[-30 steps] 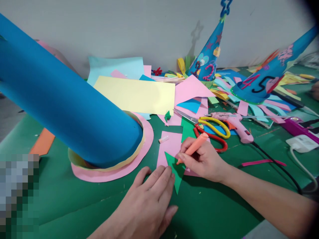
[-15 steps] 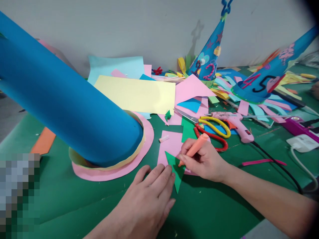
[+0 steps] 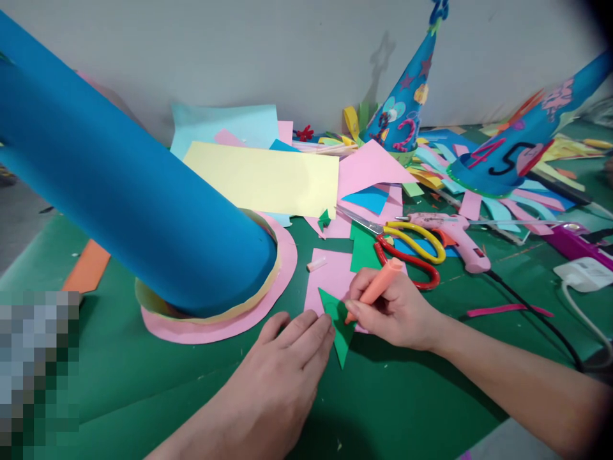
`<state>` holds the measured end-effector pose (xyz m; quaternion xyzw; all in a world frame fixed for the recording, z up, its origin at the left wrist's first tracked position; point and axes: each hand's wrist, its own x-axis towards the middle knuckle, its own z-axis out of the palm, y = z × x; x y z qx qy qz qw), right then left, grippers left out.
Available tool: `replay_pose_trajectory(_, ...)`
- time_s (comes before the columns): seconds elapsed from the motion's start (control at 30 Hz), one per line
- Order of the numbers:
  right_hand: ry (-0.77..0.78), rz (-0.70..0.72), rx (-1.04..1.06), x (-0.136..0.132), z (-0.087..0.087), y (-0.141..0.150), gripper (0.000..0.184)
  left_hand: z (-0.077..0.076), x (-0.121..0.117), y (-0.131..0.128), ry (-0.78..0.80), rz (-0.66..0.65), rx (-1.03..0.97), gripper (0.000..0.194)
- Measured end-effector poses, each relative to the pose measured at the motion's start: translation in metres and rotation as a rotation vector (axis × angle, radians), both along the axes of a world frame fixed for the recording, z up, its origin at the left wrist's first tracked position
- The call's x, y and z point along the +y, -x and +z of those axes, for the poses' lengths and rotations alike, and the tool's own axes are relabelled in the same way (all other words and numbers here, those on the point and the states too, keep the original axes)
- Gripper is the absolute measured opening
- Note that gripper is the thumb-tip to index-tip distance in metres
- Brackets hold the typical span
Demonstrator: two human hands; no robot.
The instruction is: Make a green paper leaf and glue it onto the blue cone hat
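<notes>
My right hand [image 3: 393, 313] grips an orange marker [image 3: 380, 282], its tip on a green paper triangle [image 3: 343, 348]. Faint curved lines show on the green paper. My left hand [image 3: 292, 364] lies flat, fingers stretched out, with the fingertips on the triangle's left edge. Part of the triangle rests over a pink paper sheet [image 3: 330, 275], where the marker's cap [image 3: 317, 264] lies. To the left, a large blue paper cone [image 3: 167, 223] leans inside a yellow band [image 3: 148, 300] with a pink brim [image 3: 201, 335].
Beyond my right hand are scissors [image 3: 383, 231] with red and yellow handles and a pink glue gun [image 3: 445, 229] with a black cord. Decorated blue party hats [image 3: 405, 96] stand behind, among paper strips. A pale yellow sheet [image 3: 272, 179] lies in the middle.
The marker tip has shifted slightly down along the green triangle. My left hand stays pressed on the paper, its thumb now less visible. The whole view has moved a little.
</notes>
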<state>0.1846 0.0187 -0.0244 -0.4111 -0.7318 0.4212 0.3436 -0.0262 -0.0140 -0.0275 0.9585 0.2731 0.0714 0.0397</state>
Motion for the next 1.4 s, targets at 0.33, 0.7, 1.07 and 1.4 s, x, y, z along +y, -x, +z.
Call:
replay_pose_trajectory(0.33, -0.002, 0.051, 0.032, -0.002, -0.004, -0.002, 0.014, 0.004, 0.003, -0.001, 0.064, -0.011, 0.038, 0.047)
replay_pose_trajectory(0.7, -0.007, 0.072, 0.013, -0.005, -0.003, 0.000, 0.010, 0.011, 0.007, 0.000, 0.128, 0.017, -0.045, 0.043)
replay_pose_trajectory(1.07, -0.033, 0.090, -0.013, -0.006, 0.001, 0.003, 0.008, 0.015, 0.011, -0.002, 0.186, 0.033, -0.072, 0.039)
replay_pose_trajectory(1.4, -0.040, 0.105, -0.014, -0.007, 0.002, 0.005, 0.009, 0.016, 0.011, -0.003, 0.195, 0.039, -0.086, 0.036)
